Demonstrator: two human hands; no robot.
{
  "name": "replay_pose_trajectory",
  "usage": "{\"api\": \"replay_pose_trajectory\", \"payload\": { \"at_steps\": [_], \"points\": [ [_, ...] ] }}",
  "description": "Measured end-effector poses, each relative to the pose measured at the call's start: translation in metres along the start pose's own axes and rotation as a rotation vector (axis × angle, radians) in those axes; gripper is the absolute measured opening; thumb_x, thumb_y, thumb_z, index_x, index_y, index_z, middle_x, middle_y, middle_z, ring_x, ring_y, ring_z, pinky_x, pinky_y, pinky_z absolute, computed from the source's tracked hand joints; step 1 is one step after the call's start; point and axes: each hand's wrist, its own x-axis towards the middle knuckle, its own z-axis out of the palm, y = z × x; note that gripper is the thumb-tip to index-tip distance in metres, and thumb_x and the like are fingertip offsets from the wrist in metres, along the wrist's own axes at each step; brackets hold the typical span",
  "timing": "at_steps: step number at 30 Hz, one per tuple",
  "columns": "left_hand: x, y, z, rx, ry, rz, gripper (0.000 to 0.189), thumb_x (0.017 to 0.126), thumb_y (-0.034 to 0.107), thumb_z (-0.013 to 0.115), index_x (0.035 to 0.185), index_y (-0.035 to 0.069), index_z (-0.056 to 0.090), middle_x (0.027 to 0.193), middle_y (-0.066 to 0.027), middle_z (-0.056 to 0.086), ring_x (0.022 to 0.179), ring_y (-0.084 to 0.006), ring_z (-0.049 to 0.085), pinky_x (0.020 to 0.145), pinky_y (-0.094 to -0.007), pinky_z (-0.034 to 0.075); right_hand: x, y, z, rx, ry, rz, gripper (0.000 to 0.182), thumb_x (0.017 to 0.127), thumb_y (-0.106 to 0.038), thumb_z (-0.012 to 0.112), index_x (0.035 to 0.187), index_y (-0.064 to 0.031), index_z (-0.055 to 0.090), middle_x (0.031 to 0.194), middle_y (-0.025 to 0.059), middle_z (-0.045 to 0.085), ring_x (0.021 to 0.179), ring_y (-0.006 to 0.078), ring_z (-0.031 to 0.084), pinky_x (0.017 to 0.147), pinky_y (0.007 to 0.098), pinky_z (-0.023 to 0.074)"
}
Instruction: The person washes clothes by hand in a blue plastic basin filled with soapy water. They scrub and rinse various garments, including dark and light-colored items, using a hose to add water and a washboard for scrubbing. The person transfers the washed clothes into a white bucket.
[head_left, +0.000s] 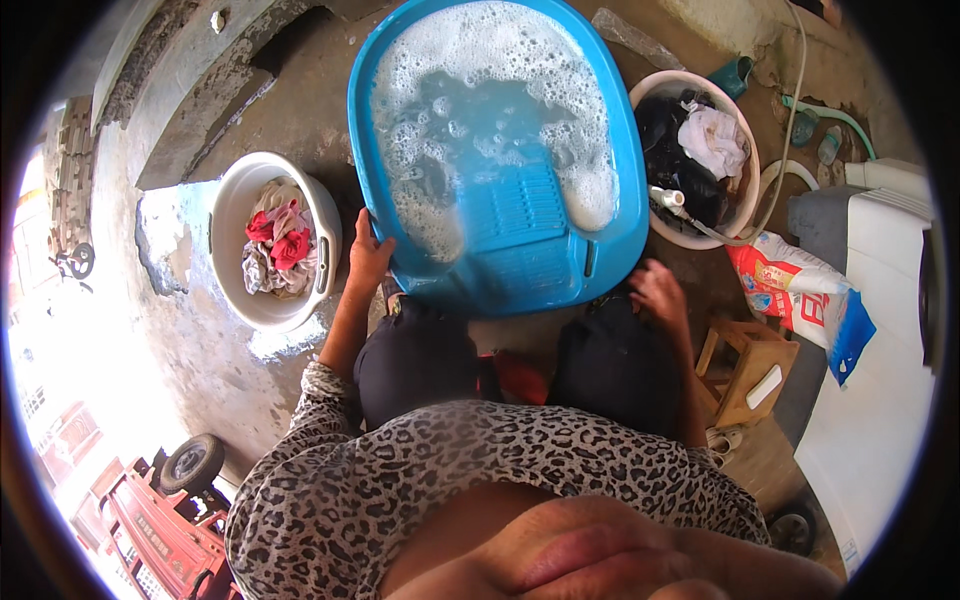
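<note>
A large blue plastic washtub (517, 289) with a moulded ribbed washboard stands before me, holding soapy water under white foam (487, 37). My left hand (369, 251) grips its rim at the lower left, thumb on top. My right hand (658, 291) is beside the lower right edge, near my knee, fingers bent; whether it touches the tub I cannot tell. A white basin (225, 225) with red, pink and pale clothes (281, 247) sits at the left. At the right a pale round basin (697, 241) holds dark clothes and a white cloth (712, 140).
A hose with a white nozzle (667, 198) lies over the right basin's rim. Beyond are a red, white and blue plastic bag (802, 300), a small wooden stool (750, 367) and a white appliance (870, 420). A concrete ledge (202, 105) runs along the upper left.
</note>
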Motion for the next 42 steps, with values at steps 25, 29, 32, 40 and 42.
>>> {"api": "replay_pose_trajectory", "payload": {
  "at_steps": [25, 29, 32, 40, 42],
  "points": [
    [0.013, 0.217, -0.094, -0.558, 0.116, 0.322, 0.029, 0.082, 0.022, 0.049, 0.100, 0.003, 0.062, 0.077, -0.0034, 0.056, 0.069, -0.0105, 0.050, 0.064, -0.0212, 0.039, 0.023, -0.234, 0.103, 0.481, -0.342, -0.602, 0.037, 0.087, -0.029, 0.051, 0.111, -0.0005, 0.051, 0.107, 0.0084, 0.057, 0.100, 0.0192, 0.053, 0.088, 0.0355, 0.0413],
    [0.022, 0.219, -0.096, -0.632, 0.121, 0.349, 0.029, 0.083, 0.023, 0.049, 0.098, 0.002, 0.061, 0.076, -0.0032, 0.055, 0.068, -0.0101, 0.049, 0.064, -0.0213, 0.038, 0.022, -0.240, 0.113, 0.487, -0.392, -0.606, 0.038, 0.090, -0.033, 0.045, 0.112, -0.0029, 0.051, 0.112, 0.0100, 0.056, 0.104, 0.0204, 0.053, 0.090, 0.0367, 0.0402],
    [0.022, 0.208, -0.095, -0.591, 0.125, 0.369, 0.029, 0.083, 0.022, 0.048, 0.098, 0.002, 0.061, 0.074, -0.0018, 0.054, 0.067, -0.0093, 0.047, 0.063, -0.0205, 0.037, 0.016, -0.227, 0.115, 0.592, -0.341, -0.558, 0.038, 0.090, -0.032, 0.045, 0.113, -0.0023, 0.050, 0.113, 0.0092, 0.055, 0.105, 0.0201, 0.052, 0.091, 0.0365, 0.0398],
    [-0.007, 0.181, -0.067, -0.548, 0.072, 0.230, 0.031, 0.082, 0.013, 0.050, 0.111, 0.003, 0.054, 0.079, -0.0016, 0.055, 0.069, -0.0088, 0.052, 0.064, -0.0207, 0.042, -0.001, -0.184, 0.105, 0.484, -0.247, -0.549, 0.052, 0.086, -0.024, 0.050, 0.129, 0.0003, 0.033, 0.125, 0.0133, 0.043, 0.112, 0.0233, 0.045, 0.093, 0.0373, 0.0377],
    [-0.008, 0.159, -0.060, -0.575, 0.043, 0.220, 0.044, 0.081, 0.008, 0.051, 0.124, 0.001, 0.042, 0.091, -0.0086, 0.059, 0.077, -0.0130, 0.056, 0.071, -0.0237, 0.046, 0.000, -0.173, 0.106, 0.507, -0.223, -0.547, 0.055, 0.084, -0.019, 0.052, 0.130, 0.0008, 0.030, 0.124, 0.0141, 0.043, 0.111, 0.0247, 0.046, 0.091, 0.0376, 0.0394]
  ]
}}
